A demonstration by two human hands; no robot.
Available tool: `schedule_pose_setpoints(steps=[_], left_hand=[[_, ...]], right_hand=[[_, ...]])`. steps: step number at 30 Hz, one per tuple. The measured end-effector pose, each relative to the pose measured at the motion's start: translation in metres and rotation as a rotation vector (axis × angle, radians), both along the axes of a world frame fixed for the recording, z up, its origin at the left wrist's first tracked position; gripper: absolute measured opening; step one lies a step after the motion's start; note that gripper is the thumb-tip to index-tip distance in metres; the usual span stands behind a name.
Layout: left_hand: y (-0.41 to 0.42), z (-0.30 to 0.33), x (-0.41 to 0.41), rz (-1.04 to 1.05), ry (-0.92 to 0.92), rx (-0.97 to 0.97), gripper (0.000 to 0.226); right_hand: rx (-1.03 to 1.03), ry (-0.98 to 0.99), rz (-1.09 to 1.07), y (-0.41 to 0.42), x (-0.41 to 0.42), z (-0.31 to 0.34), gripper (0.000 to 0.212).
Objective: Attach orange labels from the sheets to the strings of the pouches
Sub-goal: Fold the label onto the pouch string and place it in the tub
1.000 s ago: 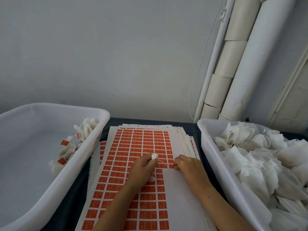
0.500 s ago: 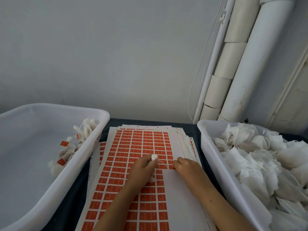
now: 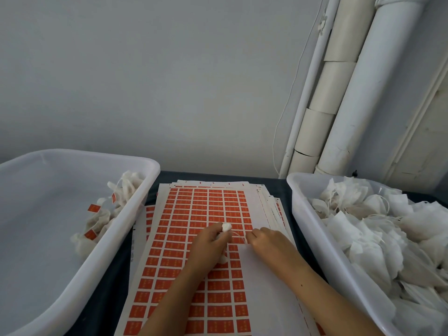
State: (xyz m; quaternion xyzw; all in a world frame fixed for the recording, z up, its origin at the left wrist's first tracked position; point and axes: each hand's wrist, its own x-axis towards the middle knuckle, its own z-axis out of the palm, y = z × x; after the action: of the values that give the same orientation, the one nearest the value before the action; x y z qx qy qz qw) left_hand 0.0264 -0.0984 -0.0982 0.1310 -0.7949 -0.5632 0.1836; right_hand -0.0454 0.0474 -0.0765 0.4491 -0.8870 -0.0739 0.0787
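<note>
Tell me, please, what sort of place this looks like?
Probably a small hand-packing workstation: stacked sheets of orange labels, a bin of unlabelled white pouches, and a bin of labelled pouches.

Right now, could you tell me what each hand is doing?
Left hand: grips a white pouch.
Right hand: fingers curled, pinching the pouch's string.

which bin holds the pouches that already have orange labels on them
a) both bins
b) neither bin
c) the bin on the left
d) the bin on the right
c: the left bin holds a few pouches with orange labels on their strings, while the pile of pouches in the right bin shows no orange.
</note>
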Motion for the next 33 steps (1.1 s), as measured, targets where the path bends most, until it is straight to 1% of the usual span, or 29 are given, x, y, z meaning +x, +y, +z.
schedule_pose_setpoints(steps=[6,10,12,14,16,17,18,20,22,27,33], left_hand=[[-0.001,0.000,0.001,-0.010,0.008,0.022,0.026],[-0.002,0.000,0.001,-0.007,0.003,0.026,0.026],[-0.001,0.000,0.001,-0.011,0.002,0.030,0.026],[-0.001,0.000,0.002,-0.008,0.005,0.027,0.027],[-0.001,0.000,0.002,-0.003,0.011,0.019,0.028],[-0.001,0.000,0.002,-0.001,0.012,0.017,0.028],[-0.001,0.000,0.002,0.000,0.013,0.018,0.027],[0.000,0.000,0.002,0.000,0.014,0.025,0.026],[0.000,0.000,0.002,-0.002,0.016,0.030,0.026],[0.000,0.000,0.003,0.000,0.015,0.027,0.025],[-0.001,0.000,0.003,-0.011,0.015,0.041,0.026]], right_hand=[[-0.059,-0.063,-0.080,0.003,-0.003,0.006,0.045],[-0.005,-0.109,-0.105,0.002,-0.005,0.012,0.043],[-0.002,-0.128,-0.083,0.001,-0.009,0.013,0.037],[0.011,-0.117,-0.011,0.000,-0.015,0.010,0.031],[0.033,-0.102,0.015,0.000,-0.013,0.010,0.032],[0.008,-0.128,-0.026,0.000,-0.010,0.011,0.031],[-0.002,-0.112,-0.041,0.000,-0.007,0.012,0.033],[-0.013,-0.088,-0.016,0.000,0.000,0.010,0.042],[-0.007,-0.041,0.012,0.001,0.002,0.008,0.046],[-0.009,-0.021,0.055,-0.001,-0.001,0.008,0.045],[0.000,-0.064,-0.045,0.000,-0.006,0.008,0.044]])
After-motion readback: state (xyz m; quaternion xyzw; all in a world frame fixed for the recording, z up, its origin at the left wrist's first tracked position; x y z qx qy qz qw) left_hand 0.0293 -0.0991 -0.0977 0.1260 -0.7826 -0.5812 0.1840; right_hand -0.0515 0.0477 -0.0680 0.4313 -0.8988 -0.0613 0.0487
